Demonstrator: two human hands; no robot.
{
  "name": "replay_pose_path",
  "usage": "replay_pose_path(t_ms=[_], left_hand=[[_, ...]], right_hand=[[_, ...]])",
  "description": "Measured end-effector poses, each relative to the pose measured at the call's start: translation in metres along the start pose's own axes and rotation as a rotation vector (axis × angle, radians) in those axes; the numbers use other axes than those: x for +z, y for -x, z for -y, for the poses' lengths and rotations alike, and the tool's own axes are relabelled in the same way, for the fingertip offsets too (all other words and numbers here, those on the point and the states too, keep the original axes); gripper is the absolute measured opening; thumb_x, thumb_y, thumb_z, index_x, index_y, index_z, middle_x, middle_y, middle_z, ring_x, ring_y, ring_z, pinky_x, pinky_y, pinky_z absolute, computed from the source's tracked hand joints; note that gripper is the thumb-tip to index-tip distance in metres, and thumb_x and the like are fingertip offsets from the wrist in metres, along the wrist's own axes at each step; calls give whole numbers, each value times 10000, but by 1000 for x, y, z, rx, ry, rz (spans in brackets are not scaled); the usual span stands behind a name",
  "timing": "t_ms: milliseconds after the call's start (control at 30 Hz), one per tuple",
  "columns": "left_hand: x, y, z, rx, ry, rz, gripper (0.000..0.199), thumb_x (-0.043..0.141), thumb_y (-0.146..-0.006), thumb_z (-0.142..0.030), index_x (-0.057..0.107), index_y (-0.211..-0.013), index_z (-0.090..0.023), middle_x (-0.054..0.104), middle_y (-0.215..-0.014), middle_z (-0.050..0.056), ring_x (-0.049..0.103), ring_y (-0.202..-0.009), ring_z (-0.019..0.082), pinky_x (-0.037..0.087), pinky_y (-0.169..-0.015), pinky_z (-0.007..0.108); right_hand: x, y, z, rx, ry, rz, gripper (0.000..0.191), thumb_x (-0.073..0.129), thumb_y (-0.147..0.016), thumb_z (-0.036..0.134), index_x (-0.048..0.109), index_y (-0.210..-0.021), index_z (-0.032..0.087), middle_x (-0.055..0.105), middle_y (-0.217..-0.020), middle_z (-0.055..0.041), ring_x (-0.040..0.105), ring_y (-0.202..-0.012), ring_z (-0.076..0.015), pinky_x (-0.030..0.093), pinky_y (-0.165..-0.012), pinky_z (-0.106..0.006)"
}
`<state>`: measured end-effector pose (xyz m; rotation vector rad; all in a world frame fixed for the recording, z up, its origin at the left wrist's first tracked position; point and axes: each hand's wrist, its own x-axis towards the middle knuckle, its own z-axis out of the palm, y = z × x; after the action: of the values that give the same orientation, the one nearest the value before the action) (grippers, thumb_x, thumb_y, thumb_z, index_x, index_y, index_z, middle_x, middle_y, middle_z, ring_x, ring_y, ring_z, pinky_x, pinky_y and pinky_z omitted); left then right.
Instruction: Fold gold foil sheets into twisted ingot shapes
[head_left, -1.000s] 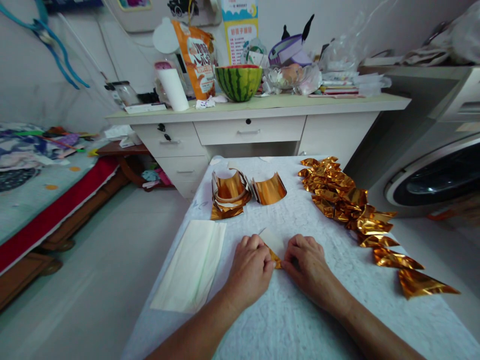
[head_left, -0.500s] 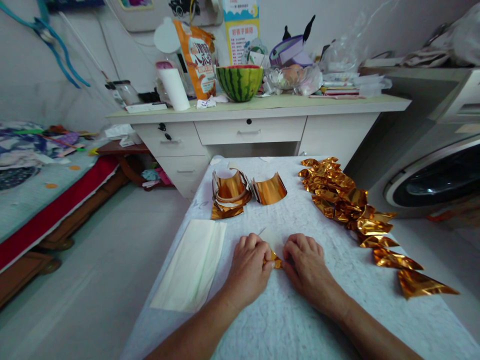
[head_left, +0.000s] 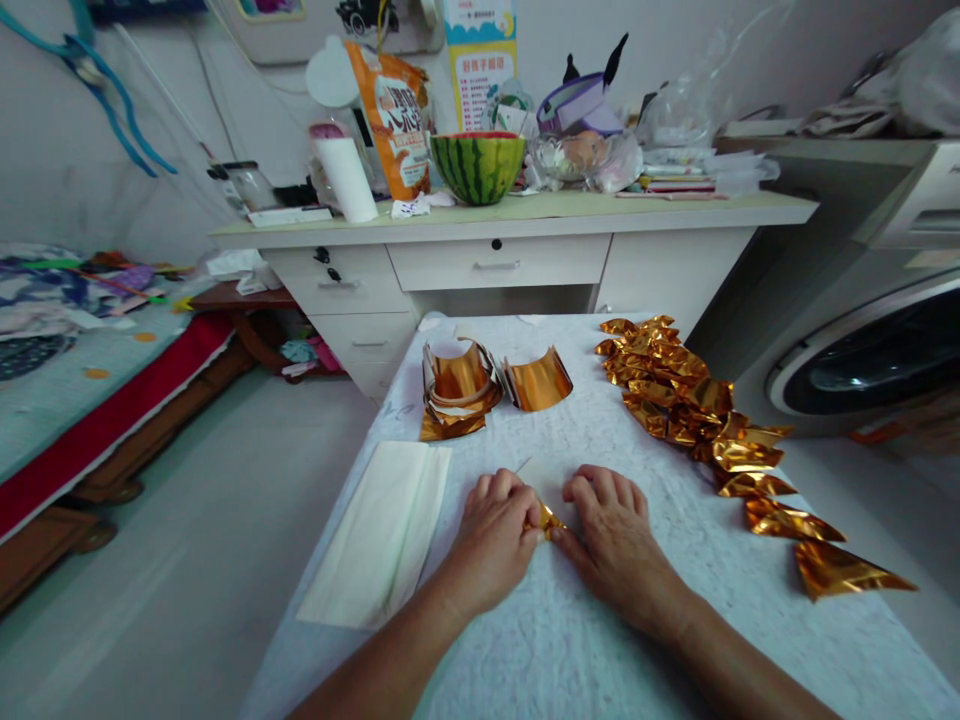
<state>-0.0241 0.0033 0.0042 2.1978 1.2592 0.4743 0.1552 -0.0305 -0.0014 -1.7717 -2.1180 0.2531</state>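
Note:
A small folded piece of gold foil paper (head_left: 550, 519) lies on the cloth-covered table between my hands. My left hand (head_left: 495, 535) is closed on its left part, thumb and curled fingers pressed together over it. My right hand (head_left: 619, 545) rests on the table at the foil's right tip. Its thumb touches the tip, while the bent fingers stand apart from the thumb. Just beyond the foil lies a pale sheet (head_left: 546, 474), partly hidden by my left hand. My fingers cover much of the foil.
Curled gold foil sheets (head_left: 541, 380) and a bundle of them (head_left: 457, 385) stand farther back. A long heap of folded gold foil pieces (head_left: 675, 390) runs down the table's right side. Pale folded paper (head_left: 379, 535) lies at left. Behind is a desk (head_left: 495, 228) holding a halved watermelon (head_left: 478, 170).
My right hand's fingers have lifted and opened away from its thumb. The thumb has shifted slightly left along the foil, and more of the foil's right tip shows. My left hand stays nearly still.

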Motion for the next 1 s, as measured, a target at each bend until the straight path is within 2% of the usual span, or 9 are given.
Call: replay_pose_path(t_ms=[167,400,600,667,767,867,1000], left_hand=[[-3,0,0,-1,16,18,130,576,-784,-102,544,-829,-219,505,-982,18,451,-955,213,352,-840,352],[-7,0,-3,-28,33,55,156,552,-751,-71,531,-809,-215,510,-974,19,452,-965,214,350,-843,352],[-9,-1,-1,-5,68,58,181,527,-740,-57,528,-819,-221,512,-973,16,454,-975,215,358,-861,355],[-9,-1,0,2,86,48,202,520,-721,-45,520,-818,-223,514,-971,14,457,-972,213,363,-863,353],[-8,0,1,9,102,8,254,517,-681,-28,508,-842,-224,511,-967,12,464,-953,208,376,-855,349],[-6,0,1,11,120,-42,326,543,-660,-40,505,-922,-230,505,-1003,21,468,-981,215,397,-875,360],[-4,-2,3,-12,100,-173,620,669,-660,-145,440,-1229,-234,461,-1239,77,419,-1180,271,340,-1028,449]], right_hand=[[0,2,-11,-24,-2,-5,348,614,-811,262,535,-1150,276,500,-1269,-105,423,-1184,-313,342,-985,-532],[-2,6,-22,-38,18,14,457,574,-803,209,510,-1244,309,467,-1334,-101,385,-1248,-319,315,-1010,-557],[-8,6,-26,-68,-55,14,498,522,-776,149,435,-1262,212,490,-1312,-130,392,-1254,-294,299,-1042,-528],[-10,6,-27,-76,-103,20,413,509,-825,196,431,-1231,205,505,-1275,-129,417,-1221,-285,311,-1029,-518],[-9,3,-26,-75,-119,24,306,548,-875,383,485,-1124,216,521,-1221,-123,437,-1170,-297,330,-993,-519],[-7,0,-22,-64,-91,-2,358,638,-812,471,524,-1031,212,528,-1197,-128,440,-1145,-317,342,-969,-523],[-4,-1,-19,-53,-92,1,323,668,-791,417,542,-1009,216,525,-1201,-124,444,-1134,-316,353,-949,-515]])
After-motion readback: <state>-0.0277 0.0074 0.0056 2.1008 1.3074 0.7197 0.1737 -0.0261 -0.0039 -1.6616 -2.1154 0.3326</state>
